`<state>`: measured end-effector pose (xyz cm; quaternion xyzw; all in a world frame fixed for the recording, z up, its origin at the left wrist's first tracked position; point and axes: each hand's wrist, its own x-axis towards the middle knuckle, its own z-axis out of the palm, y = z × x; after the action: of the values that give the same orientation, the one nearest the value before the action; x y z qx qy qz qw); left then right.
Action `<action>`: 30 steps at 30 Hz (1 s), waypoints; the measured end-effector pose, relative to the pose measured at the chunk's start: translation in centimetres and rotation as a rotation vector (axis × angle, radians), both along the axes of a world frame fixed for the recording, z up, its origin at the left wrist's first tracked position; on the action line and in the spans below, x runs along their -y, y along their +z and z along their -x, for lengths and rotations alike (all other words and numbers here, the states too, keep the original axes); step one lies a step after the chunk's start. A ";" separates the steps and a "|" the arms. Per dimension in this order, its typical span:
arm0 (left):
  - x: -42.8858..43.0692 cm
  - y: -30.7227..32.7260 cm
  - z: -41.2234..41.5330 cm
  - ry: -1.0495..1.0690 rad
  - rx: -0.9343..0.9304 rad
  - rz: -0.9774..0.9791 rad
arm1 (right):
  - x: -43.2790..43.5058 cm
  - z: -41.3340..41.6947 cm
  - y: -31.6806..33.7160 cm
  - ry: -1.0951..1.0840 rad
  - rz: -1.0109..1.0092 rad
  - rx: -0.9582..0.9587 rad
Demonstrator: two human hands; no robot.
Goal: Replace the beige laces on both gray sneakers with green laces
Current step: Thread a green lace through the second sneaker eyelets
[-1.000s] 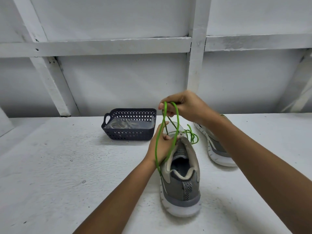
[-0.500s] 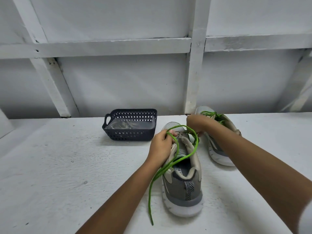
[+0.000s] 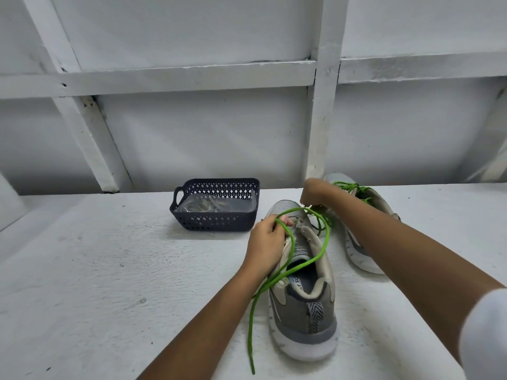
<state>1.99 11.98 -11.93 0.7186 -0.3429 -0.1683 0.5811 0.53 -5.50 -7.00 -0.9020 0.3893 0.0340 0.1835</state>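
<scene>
2 hands — left hand (image 3: 267,239), right hand (image 3: 315,192) — pinch green lace (image 3: 327,237) over sneaker (image 3: 301,319).

- We are wearing a white sleeve (image 3: 484,335) on our right upper arm.
- We are baring our left hand (image 3: 267,239), right hand (image 3: 315,193) and both forearms.

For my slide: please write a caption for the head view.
Left hand and right hand thread a green cord lace into the near gray sneaker beside a dark perforated basket.
</scene>
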 end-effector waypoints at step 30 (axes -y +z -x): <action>-0.4 0.3 0.3 0.002 0.001 -0.001 | -0.4 1.0 6.1 0.075 -0.674 0.768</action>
<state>1.67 12.38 -11.61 0.7193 -0.3423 -0.1678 0.5808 -0.42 -5.05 -0.90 -0.7535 0.2285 -0.1698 0.5926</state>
